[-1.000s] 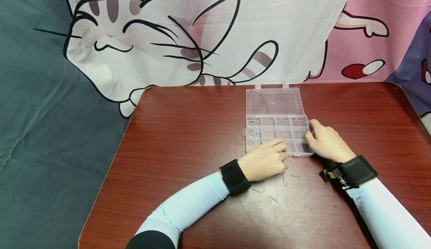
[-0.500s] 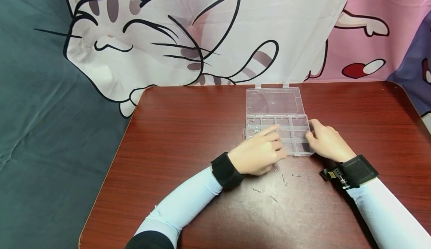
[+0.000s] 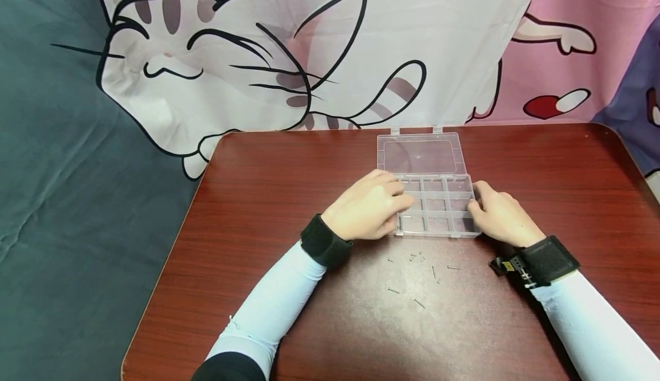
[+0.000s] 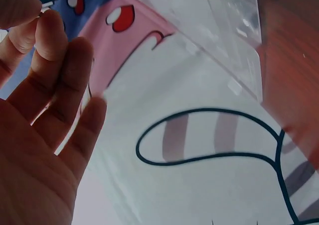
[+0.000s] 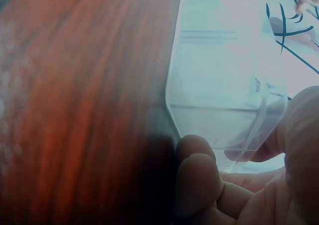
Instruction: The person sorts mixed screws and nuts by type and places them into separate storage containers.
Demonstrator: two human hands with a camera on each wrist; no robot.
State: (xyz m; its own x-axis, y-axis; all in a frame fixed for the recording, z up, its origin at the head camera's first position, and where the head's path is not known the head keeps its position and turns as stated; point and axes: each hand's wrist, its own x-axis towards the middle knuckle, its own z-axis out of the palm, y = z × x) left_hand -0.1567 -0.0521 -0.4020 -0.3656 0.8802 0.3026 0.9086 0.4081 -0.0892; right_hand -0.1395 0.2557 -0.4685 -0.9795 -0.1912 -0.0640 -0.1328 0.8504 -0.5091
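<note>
A clear plastic compartment box (image 3: 435, 204) lies on the table with its lid (image 3: 420, 154) folded back. My left hand (image 3: 365, 206) is over the box's left column, hiding those compartments. In the left wrist view its thumb and index fingertip meet, pinching what looks like a tiny screw (image 4: 41, 14), mostly hidden between them; the other fingers are bent loosely. My right hand (image 3: 502, 216) grips the box's right side, fingers and thumb about its corner in the right wrist view. Several small metal screws (image 3: 419, 303) lie scattered in front of the box.
The brown wooden table (image 3: 268, 197) extends to both sides of the box. Behind its far edge hangs a white cartoon-cat curtain (image 3: 330, 37), with a pink part to the right. Green cloth (image 3: 46, 197) covers the left side.
My left hand has moved left and away from me, from the box's front edge to its left column. Screws it was covering on the table now show. The right hand stays in place.
</note>
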